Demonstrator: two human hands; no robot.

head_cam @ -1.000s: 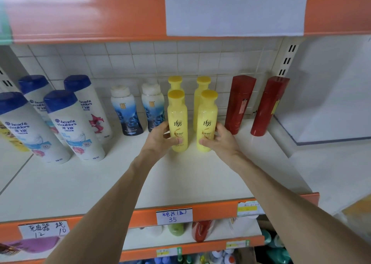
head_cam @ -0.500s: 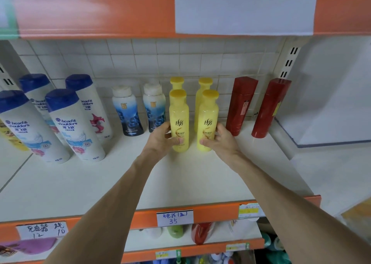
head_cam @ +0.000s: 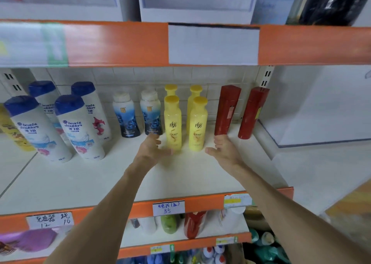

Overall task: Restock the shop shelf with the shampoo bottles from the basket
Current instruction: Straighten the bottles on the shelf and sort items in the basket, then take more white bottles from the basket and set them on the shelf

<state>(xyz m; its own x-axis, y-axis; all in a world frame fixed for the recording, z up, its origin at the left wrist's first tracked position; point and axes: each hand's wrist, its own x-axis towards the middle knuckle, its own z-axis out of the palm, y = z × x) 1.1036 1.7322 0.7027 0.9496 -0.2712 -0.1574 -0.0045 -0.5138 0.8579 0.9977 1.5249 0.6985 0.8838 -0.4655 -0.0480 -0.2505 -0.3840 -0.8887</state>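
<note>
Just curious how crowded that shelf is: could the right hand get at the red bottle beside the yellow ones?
Probably yes. The right hand is open and right in front of the base of that red bottle; nothing stands between them, and the nearest yellow bottle is off to the side.

Bright, even light; motion blur, wide-angle bowing at edges.

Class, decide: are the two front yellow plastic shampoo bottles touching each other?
Apart. The head view shows a clear gap between the left front yellow bottle and the right front yellow bottle.
</note>
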